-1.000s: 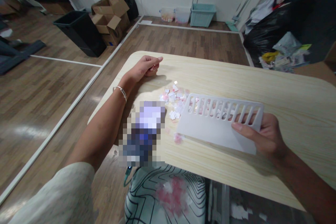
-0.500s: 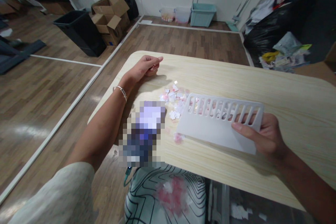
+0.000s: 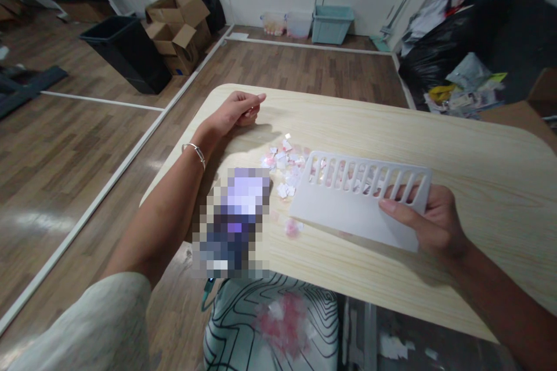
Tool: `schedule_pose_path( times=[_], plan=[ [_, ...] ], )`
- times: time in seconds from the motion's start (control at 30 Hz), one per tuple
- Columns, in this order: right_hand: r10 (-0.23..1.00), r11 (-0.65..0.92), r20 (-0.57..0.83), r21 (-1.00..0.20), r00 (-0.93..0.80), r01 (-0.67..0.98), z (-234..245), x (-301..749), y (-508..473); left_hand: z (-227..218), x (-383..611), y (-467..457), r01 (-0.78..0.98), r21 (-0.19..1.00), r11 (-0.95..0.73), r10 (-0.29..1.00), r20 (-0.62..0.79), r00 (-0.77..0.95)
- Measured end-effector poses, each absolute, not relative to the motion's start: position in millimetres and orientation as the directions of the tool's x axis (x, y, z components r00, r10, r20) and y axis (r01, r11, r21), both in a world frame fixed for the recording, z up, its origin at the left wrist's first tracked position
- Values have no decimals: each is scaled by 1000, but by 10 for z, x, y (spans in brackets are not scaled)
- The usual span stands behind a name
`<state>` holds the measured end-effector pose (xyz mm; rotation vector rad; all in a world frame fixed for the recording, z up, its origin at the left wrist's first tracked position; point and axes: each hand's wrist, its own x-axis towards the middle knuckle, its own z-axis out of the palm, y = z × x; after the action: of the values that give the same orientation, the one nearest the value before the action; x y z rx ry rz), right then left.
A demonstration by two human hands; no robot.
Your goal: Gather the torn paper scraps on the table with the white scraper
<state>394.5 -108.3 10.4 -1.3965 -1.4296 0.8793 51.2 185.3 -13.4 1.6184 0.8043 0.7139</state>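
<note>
My right hand (image 3: 439,223) grips the right end of a thin white plastic panel (image 3: 348,211) with a row of slots along its far edge, thumb on top and fingers behind. The panel is tilted above the table, and small scraps show through its slots. A loose pile of white and pink paper or film scraps (image 3: 282,157) lies to its left. My left hand (image 3: 241,110) rests at the table's far left corner, fingers curled in and thumb pointing right. Whether anything is inside those fingers is hidden. A pixelated phone-like device (image 3: 237,214) lies between my left forearm and the panel.
The pale wooden table (image 3: 491,185) has rounded corners. More pink and white scraps (image 3: 287,324) lie on the patterned cloth over my lap (image 3: 226,336). On the floor beyond stand a black bin (image 3: 130,55), cardboard boxes (image 3: 180,29), a teal tub (image 3: 333,24) and black bags (image 3: 452,40).
The whole view has shifted slightly, so everything sits a little further left. Both hands keep their poses, and the right still grips the panel.
</note>
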Motion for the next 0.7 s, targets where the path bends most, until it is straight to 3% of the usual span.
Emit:
schedule_pose_path(
  times=[0.37, 0.5, 0.7],
  plan=[
    [988, 86, 122, -943, 92, 322, 182, 3874, -1101, -94, 524, 1805, 132, 979, -155, 804, 47, 593],
    [993, 71, 94, -960, 76, 271, 178, 3878, -1079, -39, 552, 1788, 161, 962, -221, 750, 62, 658],
    [997, 43, 58, -972, 58, 232, 107, 3953, -1084, 99, 518, 1688, 266, 924, -276, 640, -30, 767]
  ],
)
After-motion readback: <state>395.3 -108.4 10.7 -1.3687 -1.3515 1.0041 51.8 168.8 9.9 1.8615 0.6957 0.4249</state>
